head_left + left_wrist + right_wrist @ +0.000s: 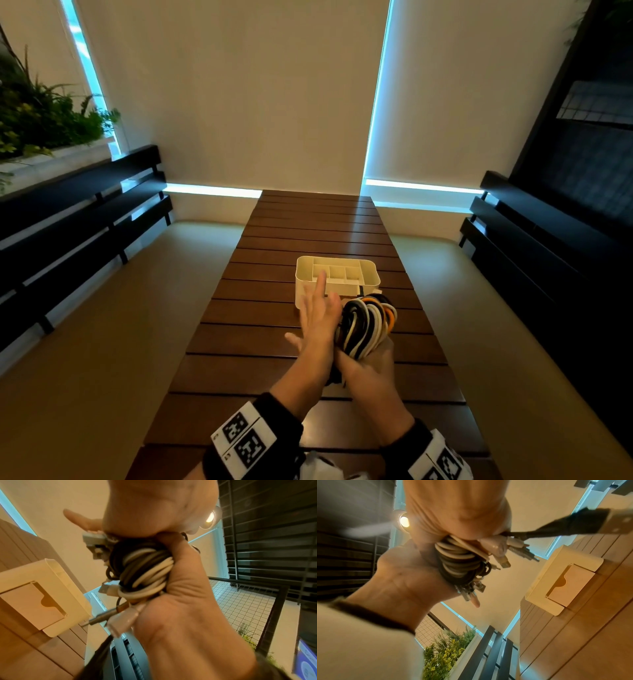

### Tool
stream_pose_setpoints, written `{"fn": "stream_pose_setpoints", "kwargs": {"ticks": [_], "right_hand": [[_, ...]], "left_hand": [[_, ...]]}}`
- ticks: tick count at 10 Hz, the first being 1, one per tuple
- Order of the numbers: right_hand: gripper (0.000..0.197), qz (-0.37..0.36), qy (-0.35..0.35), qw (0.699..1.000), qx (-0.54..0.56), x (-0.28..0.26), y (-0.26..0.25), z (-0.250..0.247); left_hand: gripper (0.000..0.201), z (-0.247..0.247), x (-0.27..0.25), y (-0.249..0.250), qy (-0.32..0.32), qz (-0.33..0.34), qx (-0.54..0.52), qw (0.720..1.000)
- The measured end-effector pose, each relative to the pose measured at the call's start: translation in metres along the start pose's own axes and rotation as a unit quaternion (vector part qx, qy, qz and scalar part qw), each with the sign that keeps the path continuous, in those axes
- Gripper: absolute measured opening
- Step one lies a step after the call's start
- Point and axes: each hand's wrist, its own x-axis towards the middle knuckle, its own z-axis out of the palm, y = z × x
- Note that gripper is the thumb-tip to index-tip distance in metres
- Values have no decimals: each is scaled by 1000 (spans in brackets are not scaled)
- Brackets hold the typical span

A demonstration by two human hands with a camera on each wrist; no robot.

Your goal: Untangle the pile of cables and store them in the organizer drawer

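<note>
Right hand (369, 371) around cables (366, 325), left hand (320, 322) alongside

Organizer (349, 289) blocks ahead; table (246, 308) open sideways.

A booth-style seating area, as found in a café or lounge, is indicated; a long slatted wooden table (308, 236) is set between two cushioned benches (102, 325); dark slatted backrests (78, 212) are fitted behind the seats; the windows are covered by roller blinds (239, 102); a white planter (58, 157) filled with greenery is mounted behind the left backrest; a wire mesh panel (240, 601), a ceiling spotlight (210, 518) and a lit screen (307, 660) are shown in the left wrist view.
</note>
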Motion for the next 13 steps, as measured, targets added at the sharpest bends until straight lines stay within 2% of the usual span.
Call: {"fn": "stream_pose_setpoints", "kwargs": {"ticks": [1, 2, 3, 4, 5, 6, 7, 8, 9, 10, 11, 12, 13], "right_hand": [[43, 32, 47, 998, -11, 8, 5, -5], [34, 77, 69, 994, 27, 14, 7, -16], [35, 101, 90, 990, 24, 15, 13, -24], [43, 94, 93, 991, 13, 13, 17, -32], [39, 99, 56, 993, 24, 11, 13, -43], [63, 111, 10, 992, 56, 9, 13, -51], [76, 131, 19, 988, 80, 10, 16, -48], [87, 156, 56, 982, 90, 8, 21, -43], [47, 150, 89, 981, 85, 10, 22, -39], [39, 162, 86, 979, 91, 16, 19, -42], [43, 180, 54, 972, 139, 22, 10, -48], [9, 186, 69, 966, 165, 24, 6, -49], [12, 184, 98, 960, 185, 24, 8, -47]], "left_hand": [[70, 31, 9, -18, 12, -14, 352, 936], [51, 29, 14, -20, -18, -68, 322, 944], [41, 28, 14, -24, -64, -115, 401, 907], [56, 29, 14, -27, -132, -182, 440, 870], [52, 33, 16, -23, -129, -206, 412, 878], [48, 42, 13, -21, -130, -229, 356, 897], [71, 44, 9, -23, -130, -263, 337, 895], [66, 49, 7, -22, -120, -244, 344, 899], [49, 43, 12, -23, -64, -154, 342, 925], [43, 26, 17, -23, -56, -104, 325, 938], [28, 15, 8, -23, -43, -27, 432, 900], [31, 8, 1, -29, -59, 76, 562, 822], [25, 5, -2, -34, -60, 166, 587, 790]]}}
